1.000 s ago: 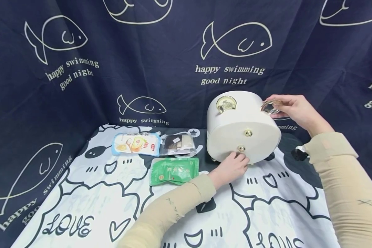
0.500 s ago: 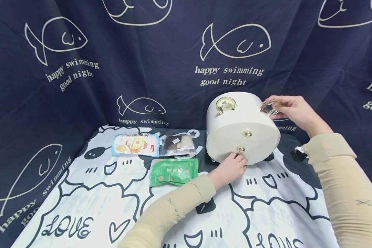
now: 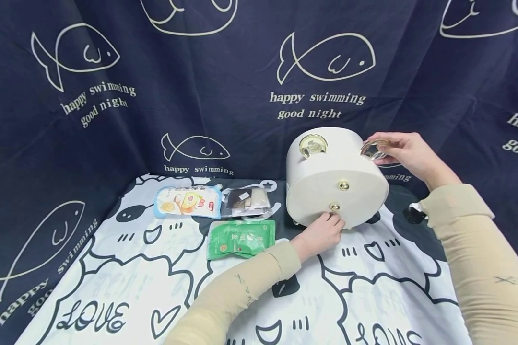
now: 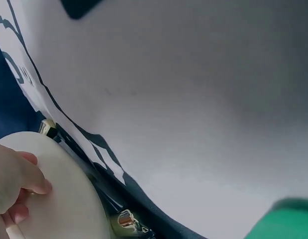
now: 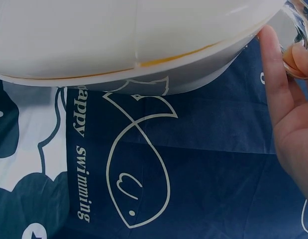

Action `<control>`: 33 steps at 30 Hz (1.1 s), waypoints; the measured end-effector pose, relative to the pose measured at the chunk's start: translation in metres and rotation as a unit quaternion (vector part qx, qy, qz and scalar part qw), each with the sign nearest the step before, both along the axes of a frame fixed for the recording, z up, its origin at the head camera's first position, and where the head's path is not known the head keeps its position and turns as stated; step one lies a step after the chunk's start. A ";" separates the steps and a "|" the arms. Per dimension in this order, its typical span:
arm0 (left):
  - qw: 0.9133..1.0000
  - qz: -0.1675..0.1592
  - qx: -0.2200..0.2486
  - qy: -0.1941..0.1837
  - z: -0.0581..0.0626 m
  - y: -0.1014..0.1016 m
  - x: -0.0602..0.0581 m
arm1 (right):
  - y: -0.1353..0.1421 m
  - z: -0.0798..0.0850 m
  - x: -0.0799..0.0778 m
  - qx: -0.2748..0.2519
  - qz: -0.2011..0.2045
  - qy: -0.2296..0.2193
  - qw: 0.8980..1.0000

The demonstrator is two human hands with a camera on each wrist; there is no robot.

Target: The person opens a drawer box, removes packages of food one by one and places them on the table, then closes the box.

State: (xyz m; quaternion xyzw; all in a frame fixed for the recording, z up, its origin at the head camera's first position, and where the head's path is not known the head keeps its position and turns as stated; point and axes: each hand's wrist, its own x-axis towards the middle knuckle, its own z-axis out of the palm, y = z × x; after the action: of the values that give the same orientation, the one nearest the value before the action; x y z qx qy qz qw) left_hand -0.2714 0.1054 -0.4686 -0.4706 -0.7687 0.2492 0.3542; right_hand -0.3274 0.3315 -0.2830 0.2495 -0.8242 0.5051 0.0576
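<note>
A white drum-shaped box (image 3: 336, 175) with a round front stands on the table, leaning a little. It has a gold ear (image 3: 313, 145) on top, two gold knobs (image 3: 343, 185) in a line on the front, and small gold feet. With curled fingers, my left hand (image 3: 321, 235) pinches low on the front, under the lower knob; in the left wrist view a glint of gold shows between thumb and fingers, the rest of that small knob being hidden. My right hand (image 3: 407, 153) grips the other gold ear (image 3: 372, 149) between thumb and fingers.
Left of the box lie a green packet (image 3: 241, 238), a blue-edged white pouch (image 3: 188, 201) and a clear packet with dark and beige contents (image 3: 247, 201). A patterned cloth (image 3: 125, 282) covers the table. Behind hangs a dark blue fish-print curtain (image 3: 224, 86).
Both hands keep their places on the box. The whole head view shifts slightly left; otherwise nothing visibly moves.
</note>
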 end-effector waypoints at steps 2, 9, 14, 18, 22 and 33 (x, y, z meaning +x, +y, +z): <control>1.000 -0.003 0.002 0.004 0.000 0.000 0.000 | 0.000 0.000 0.000 0.003 -0.002 0.001 1.000; 1.000 -0.005 0.003 0.002 0.000 0.000 0.000 | -0.001 0.002 0.001 0.011 -0.014 0.002 1.000; 1.000 -0.004 -0.004 0.001 0.000 0.001 -0.001 | -0.001 0.002 0.001 0.008 -0.019 0.000 1.000; 1.000 -0.003 -0.006 0.000 0.001 0.000 0.000 | -0.002 0.001 0.001 0.010 -0.023 -0.002 1.000; 1.000 -0.002 -0.007 -0.002 0.002 0.001 0.001 | -0.001 0.001 0.001 0.011 -0.020 -0.003 1.000; 1.000 -0.006 -0.002 -0.008 0.004 0.001 0.004 | -0.003 0.002 0.002 0.005 -0.042 -0.018 0.999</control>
State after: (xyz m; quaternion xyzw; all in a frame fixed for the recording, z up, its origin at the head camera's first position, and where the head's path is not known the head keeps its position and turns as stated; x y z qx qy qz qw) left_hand -0.2672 0.1065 -0.4643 -0.4776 -0.7683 0.2449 0.3488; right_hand -0.3251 0.3281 -0.2806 0.2057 -0.8376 0.5021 0.0627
